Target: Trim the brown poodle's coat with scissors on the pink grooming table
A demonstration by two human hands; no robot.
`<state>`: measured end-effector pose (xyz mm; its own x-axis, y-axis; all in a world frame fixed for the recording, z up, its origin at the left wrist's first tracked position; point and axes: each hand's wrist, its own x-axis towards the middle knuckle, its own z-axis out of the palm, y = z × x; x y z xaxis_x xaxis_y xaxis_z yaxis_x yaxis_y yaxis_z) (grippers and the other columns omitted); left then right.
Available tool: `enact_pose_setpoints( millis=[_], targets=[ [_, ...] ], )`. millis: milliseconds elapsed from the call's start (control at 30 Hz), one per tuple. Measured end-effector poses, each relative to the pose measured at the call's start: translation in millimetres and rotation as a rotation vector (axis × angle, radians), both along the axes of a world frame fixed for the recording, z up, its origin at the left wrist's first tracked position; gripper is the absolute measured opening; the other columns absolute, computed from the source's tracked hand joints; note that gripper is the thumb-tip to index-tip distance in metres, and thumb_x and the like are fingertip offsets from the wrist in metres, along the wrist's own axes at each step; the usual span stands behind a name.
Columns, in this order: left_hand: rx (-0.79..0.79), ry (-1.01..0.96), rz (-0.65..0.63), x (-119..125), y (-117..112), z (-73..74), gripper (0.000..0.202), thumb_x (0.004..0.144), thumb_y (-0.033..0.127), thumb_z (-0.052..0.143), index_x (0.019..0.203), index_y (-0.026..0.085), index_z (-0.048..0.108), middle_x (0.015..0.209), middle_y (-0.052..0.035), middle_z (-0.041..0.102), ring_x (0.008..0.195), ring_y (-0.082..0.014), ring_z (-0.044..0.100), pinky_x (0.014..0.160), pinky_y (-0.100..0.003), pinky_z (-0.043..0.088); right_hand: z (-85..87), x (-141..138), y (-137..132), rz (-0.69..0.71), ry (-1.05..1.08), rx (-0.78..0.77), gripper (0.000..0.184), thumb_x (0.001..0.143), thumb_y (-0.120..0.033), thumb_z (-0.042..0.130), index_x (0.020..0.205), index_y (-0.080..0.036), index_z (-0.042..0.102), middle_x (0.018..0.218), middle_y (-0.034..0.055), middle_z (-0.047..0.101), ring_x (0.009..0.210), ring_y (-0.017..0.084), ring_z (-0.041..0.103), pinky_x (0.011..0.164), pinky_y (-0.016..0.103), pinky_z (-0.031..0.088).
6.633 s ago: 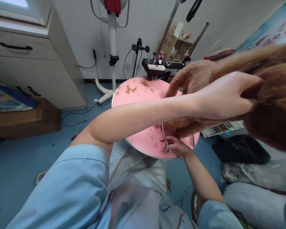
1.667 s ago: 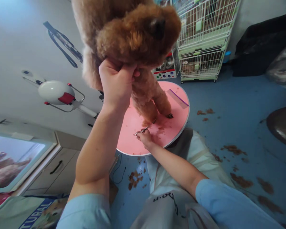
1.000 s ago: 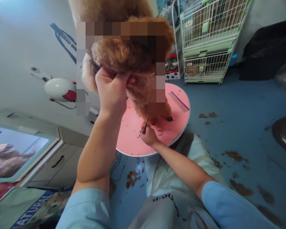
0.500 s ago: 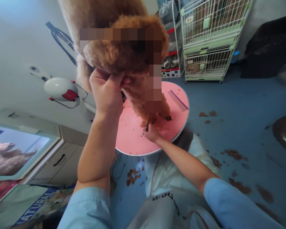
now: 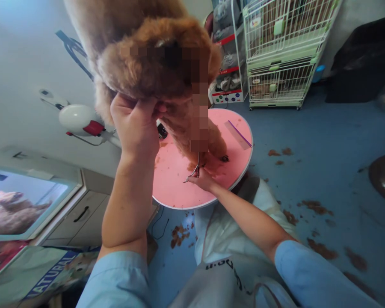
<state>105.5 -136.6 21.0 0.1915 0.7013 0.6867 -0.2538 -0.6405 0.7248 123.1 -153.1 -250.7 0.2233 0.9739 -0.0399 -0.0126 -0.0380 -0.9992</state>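
A curly brown dog [image 5: 176, 124] stands on a round pink grooming table [image 5: 171, 184], its head near the top of the view and partly pixelated. Fingers closed, my left hand [image 5: 135, 124] grips the fur under the dog's head. Low by the front legs, my right hand [image 5: 203, 179] holds silver scissors [image 5: 198, 159]. Their blades point up beside a leg and are partly hidden by pixelation. One handle ring sticks out to the left of my fingers. Brown fur clippings lie around the dog's feet.
A purple-edged comb [image 5: 240, 134] lies at the table's right. Beyond stand stacked wire cages [image 5: 279, 64] and a rack [image 5: 227, 96] of tools. A white machine with red parts [image 5: 80, 119] is at the left wall. Fur clumps [image 5: 316, 207] dot the blue floor.
The dog's head and my left hand have shifted slightly left. The scissors' handle ring has swung left, so the handles look wider apart. My right hand stays by the leg.
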Motion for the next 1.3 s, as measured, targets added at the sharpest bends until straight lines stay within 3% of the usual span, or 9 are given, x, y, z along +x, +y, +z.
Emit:
enact_pose_setpoints(
  millis=[133, 267, 433, 567, 700, 867, 1000, 1133, 1300],
  targets=[
    [-0.009, -0.005, 0.0, 0, -2, 0.4, 0.018, 0.058, 0.017, 0.065, 0.062, 0.014, 0.048, 0.048, 0.0061, 0.051, 0.041, -0.0077, 0.05, 0.041, -0.019, 0.037, 1.7, 2, -4, -0.022, -0.018, -0.003, 0.021, 0.059, -0.013, 0.059, 0.076, -0.018, 0.047, 0.068, -0.0039, 0.053, 0.062, 0.01, 0.05, 0.056, 0.02, 0.035],
    [-0.009, -0.008, -0.022, 0, -1, 0.1, 0.019, 0.059, 0.017, 0.067, 0.063, 0.013, 0.048, 0.048, 0.0052, 0.05, 0.042, -0.0074, 0.049, 0.042, -0.019, 0.037, 2.5, 6, -6, 0.045, 0.013, -0.03, 0.023, 0.062, -0.024, 0.065, 0.072, -0.018, 0.046, 0.064, -0.0043, 0.051, 0.058, 0.01, 0.048, 0.053, 0.021, 0.035],
    [0.007, -0.017, -0.051, 0, 4, -0.7, 0.025, 0.061, 0.02, 0.068, 0.065, 0.012, 0.044, 0.048, 0.006, 0.05, 0.04, -0.0066, 0.048, 0.04, -0.017, 0.039, -1.2, 11, -7, 0.039, 0.013, -0.067, 0.027, 0.056, -0.014, 0.067, 0.076, -0.018, 0.049, 0.068, -0.0028, 0.057, 0.061, 0.011, 0.052, 0.052, 0.02, 0.037],
    [0.045, -0.012, -0.059, -1, 8, -2.1, 0.027, 0.06, 0.019, 0.068, 0.067, 0.011, 0.043, 0.051, 0.0058, 0.05, 0.041, -0.0063, 0.049, 0.04, -0.017, 0.04, -5.0, 14, -8, 0.137, 0.119, -0.101, 0.024, 0.063, -0.024, 0.068, 0.075, -0.018, 0.049, 0.062, -0.0024, 0.057, 0.054, 0.009, 0.051, 0.045, 0.019, 0.034],
    [0.071, -0.006, -0.084, -1, 12, -3.5, 0.028, 0.062, 0.023, 0.067, 0.069, 0.01, 0.043, 0.051, 0.0058, 0.05, 0.04, -0.006, 0.05, 0.039, -0.015, 0.039, -8.0, 15, -8, 0.128, 0.172, -0.148, 0.03, 0.056, -0.011, 0.068, 0.077, -0.018, 0.048, 0.06, -0.0048, 0.056, 0.05, 0.008, 0.051, 0.043, 0.017, 0.035],
    [0.047, 0.004, -0.032, -2, 8, -2.5, 0.026, 0.063, 0.021, 0.067, 0.069, 0.011, 0.044, 0.051, 0.0073, 0.05, 0.041, -0.0049, 0.051, 0.04, -0.015, 0.041, -1.7, 16, -14, 0.2, 0.339, -0.184, 0.022, 0.065, -0.022, 0.068, 0.074, -0.016, 0.049, 0.059, -0.0023, 0.057, 0.049, 0.007, 0.05, 0.041, 0.016, 0.034],
    [0.041, 0.007, -0.039, -1, 4, -0.9, 0.026, 0.062, 0.021, 0.068, 0.066, 0.011, 0.044, 0.05, 0.0081, 0.05, 0.041, -0.0043, 0.05, 0.04, -0.015, 0.04, 1.6, 16, -18, 0.148, 0.378, -0.249, 0.032, 0.058, -0.01, 0.07, 0.079, -0.017, 0.047, 0.06, -0.0046, 0.056, 0.05, 0.007, 0.053, 0.045, 0.017, 0.039],
    [0.053, -0.006, -0.077, 0, 4, -1.4, 0.024, 0.065, 0.021, 0.066, 0.065, 0.011, 0.045, 0.048, 0.0075, 0.05, 0.041, -0.0042, 0.05, 0.04, -0.014, 0.039, 2.3, 17, -17, 0.228, 0.535, -0.298, 0.025, 0.066, -0.023, 0.071, 0.079, -0.015, 0.05, 0.063, -0.0001, 0.06, 0.055, 0.008, 0.057, 0.048, 0.016, 0.042],
    [0.027, -0.043, -0.035, 2, 4, -2.2, 0.021, 0.06, 0.018, 0.066, 0.062, 0.012, 0.046, 0.046, 0.0065, 0.049, 0.039, -0.0063, 0.048, 0.039, -0.016, 0.037, 7.4, 13, -25, 0.209, 0.672, -0.363, 0.031, 0.063, -0.013, 0.068, 0.082, -0.018, 0.045, 0.068, -0.001, 0.062, 0.064, 0.011, 0.063, 0.059, 0.022, 0.05]
  ],
)
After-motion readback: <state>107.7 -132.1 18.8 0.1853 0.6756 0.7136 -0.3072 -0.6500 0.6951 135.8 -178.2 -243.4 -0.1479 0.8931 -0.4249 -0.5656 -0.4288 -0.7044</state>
